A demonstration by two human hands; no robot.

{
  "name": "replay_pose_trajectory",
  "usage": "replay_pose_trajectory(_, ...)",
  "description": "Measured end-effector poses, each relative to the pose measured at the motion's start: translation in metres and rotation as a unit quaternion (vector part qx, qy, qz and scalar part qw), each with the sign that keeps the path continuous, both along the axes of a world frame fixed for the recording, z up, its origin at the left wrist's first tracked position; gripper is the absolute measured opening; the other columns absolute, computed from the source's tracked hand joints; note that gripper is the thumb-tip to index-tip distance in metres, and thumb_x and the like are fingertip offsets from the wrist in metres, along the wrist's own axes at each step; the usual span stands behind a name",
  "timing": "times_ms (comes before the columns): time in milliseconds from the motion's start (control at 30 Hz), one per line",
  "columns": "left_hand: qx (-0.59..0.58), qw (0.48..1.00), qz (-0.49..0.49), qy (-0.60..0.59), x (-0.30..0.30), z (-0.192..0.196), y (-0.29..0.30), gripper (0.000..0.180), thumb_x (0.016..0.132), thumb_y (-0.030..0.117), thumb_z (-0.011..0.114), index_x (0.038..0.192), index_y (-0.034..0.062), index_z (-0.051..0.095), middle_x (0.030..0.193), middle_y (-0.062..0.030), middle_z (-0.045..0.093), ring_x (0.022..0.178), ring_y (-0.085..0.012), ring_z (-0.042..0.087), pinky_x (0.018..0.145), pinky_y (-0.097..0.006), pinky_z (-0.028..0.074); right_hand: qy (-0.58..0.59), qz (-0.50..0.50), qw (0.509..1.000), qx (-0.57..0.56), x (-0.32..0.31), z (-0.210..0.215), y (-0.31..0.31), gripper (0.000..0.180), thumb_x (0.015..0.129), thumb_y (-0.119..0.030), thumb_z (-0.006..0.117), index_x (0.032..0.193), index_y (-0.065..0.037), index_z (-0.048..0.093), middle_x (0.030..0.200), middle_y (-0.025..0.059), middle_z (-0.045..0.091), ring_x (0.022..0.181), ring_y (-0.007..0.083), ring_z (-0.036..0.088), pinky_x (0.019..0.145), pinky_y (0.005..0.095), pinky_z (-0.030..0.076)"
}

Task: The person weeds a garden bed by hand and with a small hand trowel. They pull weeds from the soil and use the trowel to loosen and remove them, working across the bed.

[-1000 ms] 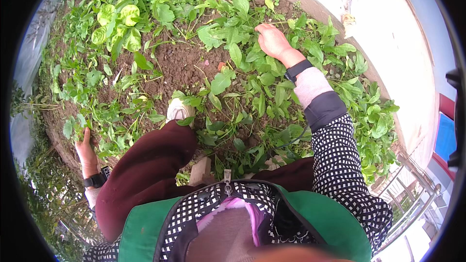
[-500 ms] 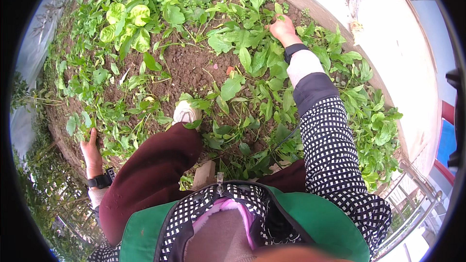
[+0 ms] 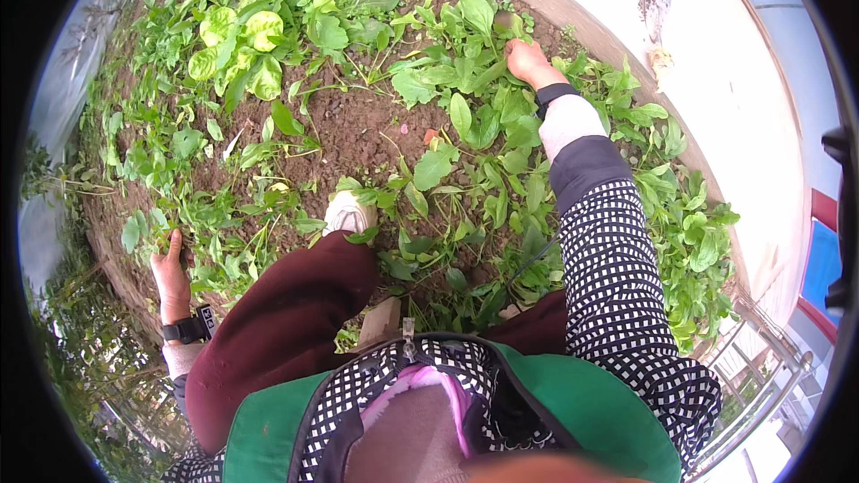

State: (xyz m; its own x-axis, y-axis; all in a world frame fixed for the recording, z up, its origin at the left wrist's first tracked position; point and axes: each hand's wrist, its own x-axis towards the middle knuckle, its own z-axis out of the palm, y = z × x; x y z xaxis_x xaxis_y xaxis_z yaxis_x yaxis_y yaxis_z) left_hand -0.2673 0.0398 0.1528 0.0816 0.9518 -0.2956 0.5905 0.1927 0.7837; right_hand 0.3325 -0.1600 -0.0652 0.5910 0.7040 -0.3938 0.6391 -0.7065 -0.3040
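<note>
My right hand reaches into a dense patch of leafy greens near the pale edging at the upper right. Its fingers are bent closed around a leafy stalk, though the fingertips are partly hidden among leaves. A small dark blur lies just beyond them. At the far left, beside my knee, my left hand holds a small bunch of leafy greens, its thumb pointing up and the leaves poking out past it. The lower fingers of that hand are hard to make out.
Bare brown soil lies between the plants. A yellow-green leafy plant grows at upper left. My white shoe stands amid the greens. A pale concrete strip borders the right, with metal rails below; clear plastic sheeting hangs left.
My right hand has shifted slightly right and down among the leaves, its fingers now more tucked in. My left hand has stayed nearly still with its bunch.
</note>
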Motion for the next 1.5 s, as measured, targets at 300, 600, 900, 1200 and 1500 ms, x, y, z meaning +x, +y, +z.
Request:
replay_pose_trajectory(300,-0.010,1.000,-0.003,-0.006,-0.007,-0.001,0.000,0.013,0.085,0.017,0.058,0.089,0.0054,0.056,0.067,0.0023,0.052,0.051,-0.0069,0.047,0.043,-0.020,0.036,-0.037,-0.015,0.999,0.016,-0.017,0.005,-0.001,0.024,0.078,-0.009,0.045,0.096,-0.003,0.061,0.102,0.0208,0.058,0.098,0.0342,0.056,0.085,0.0403,0.045)
replay_pose_trajectory(600,-0.001,1.000,-0.011,-0.028,-0.010,-0.001,-0.006,0.012,0.085,0.017,0.057,0.087,0.0051,0.056,0.066,0.0016,0.052,0.051,-0.0073,0.047,0.043,-0.020,0.036,0.060,-0.040,0.992,0.107,0.008,-0.014,-0.008,0.025,0.070,-0.006,0.054,0.092,-0.005,0.065,0.093,0.0213,0.061,0.091,0.0332,0.058,0.081,0.0359,0.045)
replay_pose_trajectory(900,-0.027,0.995,-0.044,-0.083,0.021,-0.006,-0.018,0.013,0.084,0.016,0.059,0.090,0.0054,0.056,0.068,0.0016,0.054,0.053,-0.0080,0.047,0.045,-0.021,0.037,0.361,-0.166,0.874,0.279,-0.004,0.074,-0.048,0.013,0.076,-0.012,0.067,0.083,-0.004,0.060,0.063,-0.0014,0.053,0.054,0.0091,0.047,0.049,0.0230,0.037)
replay_pose_trajectory(1200,-0.141,0.946,-0.234,-0.178,0.140,-0.012,-0.056,0.017,0.086,0.013,0.055,0.097,0.0003,0.053,0.077,-0.0067,0.060,0.062,-0.0122,0.058,0.054,-0.022,0.046,0.336,-0.033,0.878,0.341,-0.157,0.187,-0.035,0.012,0.079,-0.012,0.062,0.079,-0.001,0.058,0.058,0.0022,0.056,0.052,0.0083,0.053,0.049,0.0214,0.044)
replay_pose_trajectory(1500,-0.211,0.863,-0.373,-0.267,0.215,-0.017,-0.095,0.038,0.085,0.004,0.055,0.121,0.0005,0.043,0.098,-0.0064,0.060,0.085,-0.0137,0.060,0.075,-0.027,0.051,0.421,-0.001,0.833,0.360,-0.256,0.178,-0.009,0.011,0.082,-0.009,0.055,0.083,0.002,0.058,0.060,0.0060,0.059,0.052,0.0131,0.058,0.049,0.0267,0.046)
